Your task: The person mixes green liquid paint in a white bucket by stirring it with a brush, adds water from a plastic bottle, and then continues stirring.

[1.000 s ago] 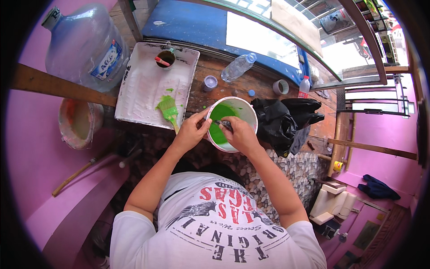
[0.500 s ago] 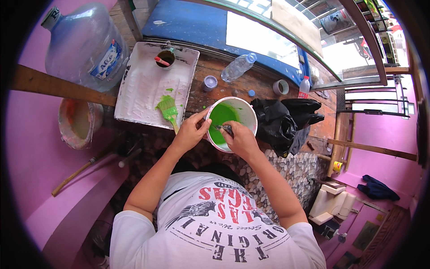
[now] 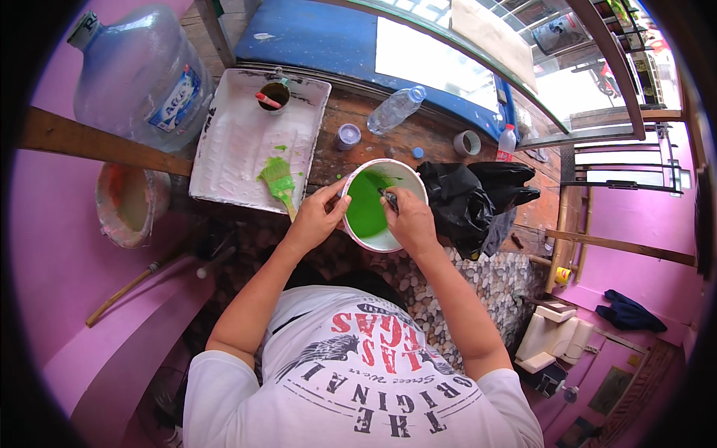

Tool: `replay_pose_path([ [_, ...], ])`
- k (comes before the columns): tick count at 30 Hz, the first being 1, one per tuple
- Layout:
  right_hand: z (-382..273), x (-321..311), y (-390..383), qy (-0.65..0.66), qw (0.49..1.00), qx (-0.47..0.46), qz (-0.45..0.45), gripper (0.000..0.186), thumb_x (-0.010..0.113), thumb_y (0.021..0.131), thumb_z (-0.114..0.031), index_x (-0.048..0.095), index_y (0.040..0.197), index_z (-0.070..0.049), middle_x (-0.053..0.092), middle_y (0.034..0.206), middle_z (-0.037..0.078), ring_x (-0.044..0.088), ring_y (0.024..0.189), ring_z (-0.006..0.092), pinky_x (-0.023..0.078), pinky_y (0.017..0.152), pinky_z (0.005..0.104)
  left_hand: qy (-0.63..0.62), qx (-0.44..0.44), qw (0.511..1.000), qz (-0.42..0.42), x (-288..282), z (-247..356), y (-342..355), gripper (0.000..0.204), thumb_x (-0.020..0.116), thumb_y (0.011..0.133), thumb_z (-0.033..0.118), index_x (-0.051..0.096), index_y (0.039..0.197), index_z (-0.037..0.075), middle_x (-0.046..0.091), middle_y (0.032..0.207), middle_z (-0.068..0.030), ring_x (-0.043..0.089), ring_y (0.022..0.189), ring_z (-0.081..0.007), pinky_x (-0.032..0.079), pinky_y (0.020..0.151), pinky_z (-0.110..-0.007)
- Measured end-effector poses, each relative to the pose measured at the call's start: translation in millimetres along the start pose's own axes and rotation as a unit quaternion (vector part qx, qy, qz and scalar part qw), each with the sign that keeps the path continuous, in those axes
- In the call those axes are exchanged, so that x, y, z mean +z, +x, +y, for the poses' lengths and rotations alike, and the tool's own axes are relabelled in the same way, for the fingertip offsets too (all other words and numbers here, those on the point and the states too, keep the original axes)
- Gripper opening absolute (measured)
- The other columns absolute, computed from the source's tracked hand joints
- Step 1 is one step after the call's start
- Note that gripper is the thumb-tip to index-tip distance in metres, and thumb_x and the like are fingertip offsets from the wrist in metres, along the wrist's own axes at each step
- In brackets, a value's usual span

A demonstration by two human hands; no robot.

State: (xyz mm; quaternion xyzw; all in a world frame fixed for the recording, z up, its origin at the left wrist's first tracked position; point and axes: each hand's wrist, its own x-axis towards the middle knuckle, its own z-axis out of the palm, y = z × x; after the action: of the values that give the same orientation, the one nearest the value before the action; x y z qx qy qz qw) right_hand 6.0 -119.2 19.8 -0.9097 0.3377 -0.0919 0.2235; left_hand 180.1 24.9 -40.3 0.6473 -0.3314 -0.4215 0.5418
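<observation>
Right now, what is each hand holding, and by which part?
Left hand: the white bucket, by its left rim. Right hand: a small dark object; its gripped part is unclear.

Pink walls [image 3: 646, 261], pebble-patterned floor [image 3: 489, 291], worn wooden tabletop [image 3: 345, 108], bright daylight [image 3: 579, 86] upper right

A large clear water jug [image 3: 138, 75] with a green cap stands at the far left, and a wooden beam [image 3: 97, 142] crosses between it and a paint-stained bucket [image 3: 151, 216]. Below the bucket, a long stick [image 3: 123, 296] leans at a slant.

On the worn wooden counter [image 3: 439, 133] are a small lidded jar [image 3: 348, 136], a clear plastic bottle [image 3: 396, 110], a loose blue cap [image 3: 417, 152], a round grey container [image 3: 467, 142] and a small bottle [image 3: 506, 142] with a red label. A crumpled black plastic bag [image 3: 478, 198] lies toward the right, and a dark blue cloth [image 3: 631, 311] is against the pink wall [image 3: 635, 261].
</observation>
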Motion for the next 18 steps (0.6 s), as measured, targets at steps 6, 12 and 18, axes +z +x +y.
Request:
replay_pose_path([
  [6,-23,-2,-12,0.056,0.991,0.005,-0.123,0.024,0.069,0.096,-0.021,0.07,0.108,-0.001,0.073,0.104,0.023,0.072,0.091,0.0419,0.056,0.08,0.0496,-0.051,-0.032,0.998,0.008,2,11,-2,0.047,0.068,0.103,0.023,0.06,0.145,0.002,0.07,0.106,-0.0153,0.062,0.079,-0.014,0.054,0.074,-0.031],
  [12,-5,-19,-18,-0.056,0.993,0.074,-0.077,0.025,0.069,0.095,-0.022,0.07,0.108,0.0,0.073,0.099,0.025,0.072,0.085,0.0427,0.057,0.078,0.0503,0.022,0.009,1.0,-0.005,0,-2,1,0.047,0.065,0.106,0.021,0.057,0.148,0.001,0.072,0.116,-0.0094,0.069,0.089,-0.0091,0.06,0.074,-0.027],
  [18,-10,-2,0,0.041,0.999,0.018,-0.026,0.026,0.069,0.096,-0.023,0.069,0.107,0.0,0.073,0.098,0.024,0.072,0.09,0.0428,0.056,0.078,0.0509,-0.02,-0.024,0.999,-0.019,0,1,1,0.047,0.065,0.106,0.021,0.057,0.149,0.001,0.071,0.119,-0.0097,0.069,0.09,-0.0092,0.06,0.074,-0.026],
])
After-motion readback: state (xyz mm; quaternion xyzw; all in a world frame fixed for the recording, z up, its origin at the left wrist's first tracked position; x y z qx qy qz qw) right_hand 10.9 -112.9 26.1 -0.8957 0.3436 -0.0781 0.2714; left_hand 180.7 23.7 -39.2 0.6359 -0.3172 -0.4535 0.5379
